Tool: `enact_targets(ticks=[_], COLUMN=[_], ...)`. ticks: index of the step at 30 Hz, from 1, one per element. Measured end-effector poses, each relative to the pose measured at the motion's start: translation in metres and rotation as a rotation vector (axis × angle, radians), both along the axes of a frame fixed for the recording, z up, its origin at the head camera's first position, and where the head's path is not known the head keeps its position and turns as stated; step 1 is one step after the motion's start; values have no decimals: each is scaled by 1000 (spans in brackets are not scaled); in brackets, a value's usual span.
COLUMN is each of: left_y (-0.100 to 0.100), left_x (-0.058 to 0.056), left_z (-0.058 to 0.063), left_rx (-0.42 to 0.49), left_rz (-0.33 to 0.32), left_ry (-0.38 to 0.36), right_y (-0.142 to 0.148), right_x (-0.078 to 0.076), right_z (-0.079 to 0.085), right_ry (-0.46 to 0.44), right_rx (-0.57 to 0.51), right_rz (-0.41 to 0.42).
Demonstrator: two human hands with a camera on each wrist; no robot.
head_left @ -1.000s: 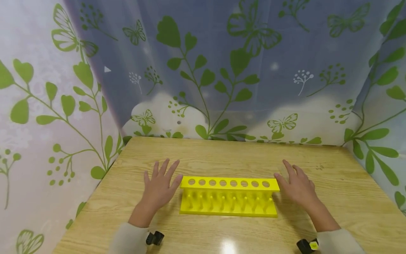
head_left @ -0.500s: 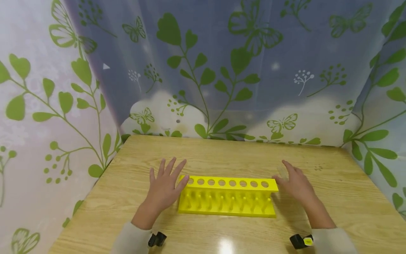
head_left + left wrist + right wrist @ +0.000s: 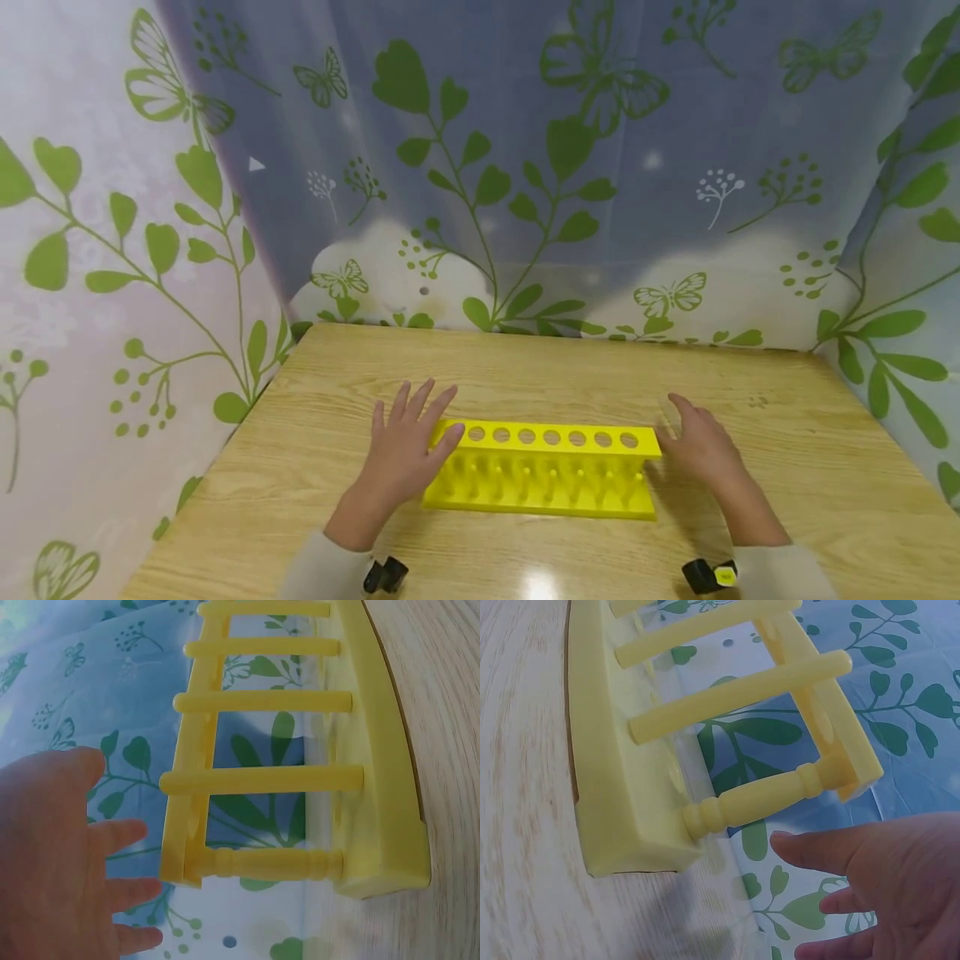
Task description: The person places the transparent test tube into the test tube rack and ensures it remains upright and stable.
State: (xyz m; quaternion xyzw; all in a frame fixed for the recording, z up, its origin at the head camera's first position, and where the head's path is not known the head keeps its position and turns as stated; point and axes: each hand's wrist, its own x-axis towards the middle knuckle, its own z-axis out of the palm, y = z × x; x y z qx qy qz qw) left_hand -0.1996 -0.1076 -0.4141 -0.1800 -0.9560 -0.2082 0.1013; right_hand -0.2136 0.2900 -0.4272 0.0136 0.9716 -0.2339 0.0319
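Note:
A yellow test tube rack [image 3: 551,452] stands upright on the table, with a row of round holes along its top rail and a row of pegs on its base. My left hand [image 3: 401,458] hovers at its left end with fingers spread, the thumb overlapping the end hole in the head view. In the left wrist view, a gap separates that hand [image 3: 49,855] from the rack's rail. Beside the opposite end is my right hand [image 3: 705,450], its fingers loosely extended. The right wrist view has its thumb close to the turned end post [image 3: 761,801], apart from it. Neither hand grips anything.
The wood-grain table [image 3: 600,554] reaches back to a hanging blue and white curtain [image 3: 495,192] printed with green leaves and butterflies. More of this patterned cloth hangs along both sides. Black wrist devices [image 3: 386,575] sit by the cuffs.
My left hand has moved right, so its thumb now overlaps the rack's left end. The right hand has shifted slightly left. The rack stays in place.

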Motion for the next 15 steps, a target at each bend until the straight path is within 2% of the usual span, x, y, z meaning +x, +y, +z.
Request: enact_targets(ticks=[6,15], left_y=[8,13], left_x=[0,0], left_z=[-2,-9], left_rx=[-1,1], left_rz=[-22,-42], left_ry=[-30,-6], right_y=[0,-3], right_x=[1,2], right_z=[-1,1], right_ry=[-11,-7], right_rx=[8,24], right_rz=[-5,-16])
